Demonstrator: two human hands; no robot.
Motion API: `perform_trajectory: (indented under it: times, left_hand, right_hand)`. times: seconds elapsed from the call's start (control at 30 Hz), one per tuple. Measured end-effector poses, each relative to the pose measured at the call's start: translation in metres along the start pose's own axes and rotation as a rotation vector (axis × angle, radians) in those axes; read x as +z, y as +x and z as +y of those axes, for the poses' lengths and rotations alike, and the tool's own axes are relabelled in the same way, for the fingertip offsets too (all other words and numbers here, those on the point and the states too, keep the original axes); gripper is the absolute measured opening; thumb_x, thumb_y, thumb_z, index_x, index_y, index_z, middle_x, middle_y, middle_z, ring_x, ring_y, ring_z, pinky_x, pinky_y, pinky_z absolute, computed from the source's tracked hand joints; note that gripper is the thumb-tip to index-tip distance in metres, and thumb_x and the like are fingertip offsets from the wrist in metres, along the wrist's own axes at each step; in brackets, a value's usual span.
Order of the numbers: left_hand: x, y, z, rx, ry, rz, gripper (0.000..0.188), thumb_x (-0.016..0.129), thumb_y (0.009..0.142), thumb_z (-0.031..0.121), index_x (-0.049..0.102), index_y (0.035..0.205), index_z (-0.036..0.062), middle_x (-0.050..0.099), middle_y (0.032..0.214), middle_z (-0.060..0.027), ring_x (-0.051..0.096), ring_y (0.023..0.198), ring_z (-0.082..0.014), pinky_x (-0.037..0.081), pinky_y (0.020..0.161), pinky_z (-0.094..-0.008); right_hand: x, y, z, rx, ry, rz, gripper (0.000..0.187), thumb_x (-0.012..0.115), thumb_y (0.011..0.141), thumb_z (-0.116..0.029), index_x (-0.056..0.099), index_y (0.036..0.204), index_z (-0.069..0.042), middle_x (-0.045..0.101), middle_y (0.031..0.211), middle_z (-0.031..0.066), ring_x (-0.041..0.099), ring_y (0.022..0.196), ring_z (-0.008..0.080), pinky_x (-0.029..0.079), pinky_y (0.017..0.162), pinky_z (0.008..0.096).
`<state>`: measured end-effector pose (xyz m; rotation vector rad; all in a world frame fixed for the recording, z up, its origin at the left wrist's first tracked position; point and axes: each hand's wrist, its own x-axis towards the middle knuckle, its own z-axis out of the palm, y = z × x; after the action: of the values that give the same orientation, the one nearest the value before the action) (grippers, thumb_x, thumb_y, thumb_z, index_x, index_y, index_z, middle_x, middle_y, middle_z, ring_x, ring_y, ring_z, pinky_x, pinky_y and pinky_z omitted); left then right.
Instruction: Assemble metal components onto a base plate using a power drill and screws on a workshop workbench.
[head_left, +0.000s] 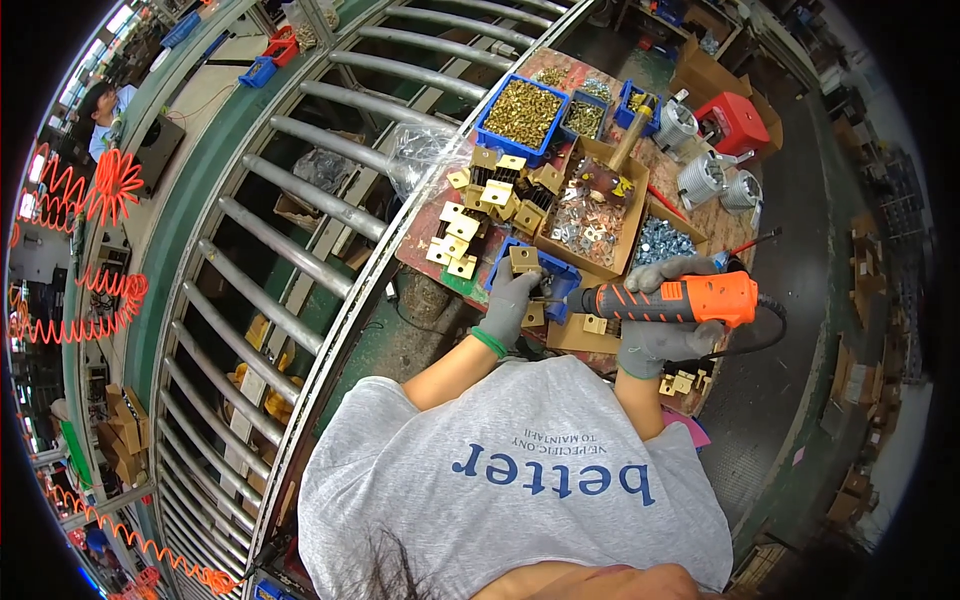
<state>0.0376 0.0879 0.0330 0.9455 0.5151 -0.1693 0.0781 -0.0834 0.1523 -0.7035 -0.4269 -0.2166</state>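
A person's chest, in a grey T-shirt (520, 430) with blue lettering, fills the near foreground. Both forearms reach up to a worn red tabletop (420, 240).

Over its near edge, the gloved right hand (650, 345) is wrapped around an orange and black power screwdriver (680, 300), held level with its tip pointing left. The gloved left hand (508, 305) pinches a brass-coloured block (524, 260) in front of a blue bin (563, 274). Whether the screwdriver's tip touches anything is too small to tell. A few more blocks (684, 382) lie near the near right corner.

Beyond the hands, a pile of brass-coloured blocks (460, 228) sits along the left edge. In the middle stands a cardboard box (575, 258) of loose metal pieces, and to its right a smaller box of bluish screws (662, 243).

Toward the far edge are a blue tray (507, 147) full of gold-coloured screws and a yellow-handled tool (630, 138). Ribbed silver cylinders (700, 180) and a red bin (738, 125) are at the far right.

Past the left edge runs a conveyor of metal rollers (300, 190). Farther left hang orange coiled hoses (115, 185), near a co-worker (105, 120) in light blue.
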Motion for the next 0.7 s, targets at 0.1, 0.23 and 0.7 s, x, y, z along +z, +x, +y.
perform_trajectory:
  times: [0.1,0.23,0.7]
  left_hand:
    - [0.0,-0.002,0.003,0.048,0.106,0.07,0.027,0.052,0.087,0.007,0.046,0.113,0.004,0.059,0.094,-0.008,0.059,0.077,-0.016,0.052,0.072,-0.0311]
    - [0.004,-0.006,0.015,0.002,0.066,0.005,0.031,0.054,0.086,0.007,0.047,0.117,0.0042,0.059,0.097,-0.0075,0.058,0.084,-0.0153,0.051,0.074,-0.0303]
    - [0.0,0.004,-0.002,-0.014,0.157,0.031,0.031,0.055,0.086,0.007,0.048,0.117,0.0045,0.058,0.098,-0.0064,0.057,0.085,-0.0146,0.049,0.075,-0.0301]
  right_hand:
    - [0.002,0.002,-0.001,0.014,0.012,0.012,0.074,0.069,0.076,-0.059,0.05,0.119,-0.001,0.064,0.095,0.0164,0.066,0.08,0.0254,0.056,0.069,0.041]
    - [0.013,0.009,-0.007,0.033,0.041,0.024,0.074,0.071,0.075,-0.059,0.051,0.116,0.0,0.064,0.092,0.0167,0.066,0.078,0.0252,0.056,0.069,0.0409]
    - [0.025,0.012,-0.006,0.088,-0.047,-0.064,0.074,0.069,0.073,-0.063,0.054,0.106,0.002,0.063,0.084,0.0145,0.064,0.071,0.0241,0.053,0.063,0.0386]
